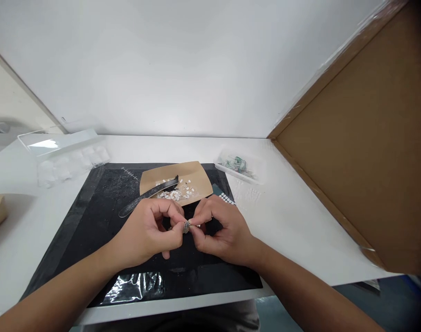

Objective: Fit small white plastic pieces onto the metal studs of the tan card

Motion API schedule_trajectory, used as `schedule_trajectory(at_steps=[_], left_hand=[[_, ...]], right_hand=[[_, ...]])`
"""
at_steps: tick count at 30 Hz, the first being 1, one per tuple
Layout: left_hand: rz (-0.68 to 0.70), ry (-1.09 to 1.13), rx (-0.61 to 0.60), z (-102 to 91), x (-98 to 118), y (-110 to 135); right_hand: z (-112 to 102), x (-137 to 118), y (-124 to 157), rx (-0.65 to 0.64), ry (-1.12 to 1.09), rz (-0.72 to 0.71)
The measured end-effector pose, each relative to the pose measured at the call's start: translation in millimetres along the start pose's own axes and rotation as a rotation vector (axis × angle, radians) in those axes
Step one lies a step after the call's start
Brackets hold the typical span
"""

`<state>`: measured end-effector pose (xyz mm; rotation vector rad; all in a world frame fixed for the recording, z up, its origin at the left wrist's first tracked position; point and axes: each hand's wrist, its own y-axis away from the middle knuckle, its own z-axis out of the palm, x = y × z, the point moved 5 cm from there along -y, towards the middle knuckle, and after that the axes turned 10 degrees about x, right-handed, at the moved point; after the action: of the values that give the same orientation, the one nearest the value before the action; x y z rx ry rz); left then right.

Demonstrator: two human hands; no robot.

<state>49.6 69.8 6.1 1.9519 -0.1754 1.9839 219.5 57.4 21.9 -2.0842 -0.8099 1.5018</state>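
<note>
Both hands meet over the black mat (92, 235), fingertips close together around a tiny greyish, shiny piece (186, 226). My left hand (150, 230) is closed, pinching that piece between thumb and forefinger. My right hand (220, 229) is closed too, its thumb and forefinger pinching at the piece's right side; what exactly lies between those tips is too small to make out. Just beyond the hands is a brown paper tray (199, 177) with small white bits (175, 194) in it. A black strip-like tool (141, 198) lies across the tray's left edge, its near end on the mat.
At the back right stands a clear plastic box (240, 167) holding green and clear pieces. White dots on a sheet (226, 198) lie beside the tray. A clear compartment case (72, 161) sits open at the left. A cardboard panel (352, 138) borders the right side.
</note>
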Motion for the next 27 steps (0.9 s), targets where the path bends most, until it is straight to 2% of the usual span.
schedule_trajectory(at_steps=[8, 13, 20, 27], left_hand=[[-0.017, 0.069, -0.034, -1.5, -4.3, -0.5], [0.011, 0.075, -0.045, -0.7, -3.1, -0.7], [0.125, 0.023, -0.032, -1.6, 2.7, 0.5], [0.307, -0.052, -0.044, -4.6, 10.2, 4.9]], right_hand=[[0.4, 4.9, -0.7, -0.002, -0.217, 0.1], [-1.9, 4.5, -2.3, 0.006, -0.205, 0.063], [-7.5, -0.4, -5.0, 0.042, -0.147, -0.06], [-10.7, -4.9, -5.1, 0.053, -0.132, -0.097]])
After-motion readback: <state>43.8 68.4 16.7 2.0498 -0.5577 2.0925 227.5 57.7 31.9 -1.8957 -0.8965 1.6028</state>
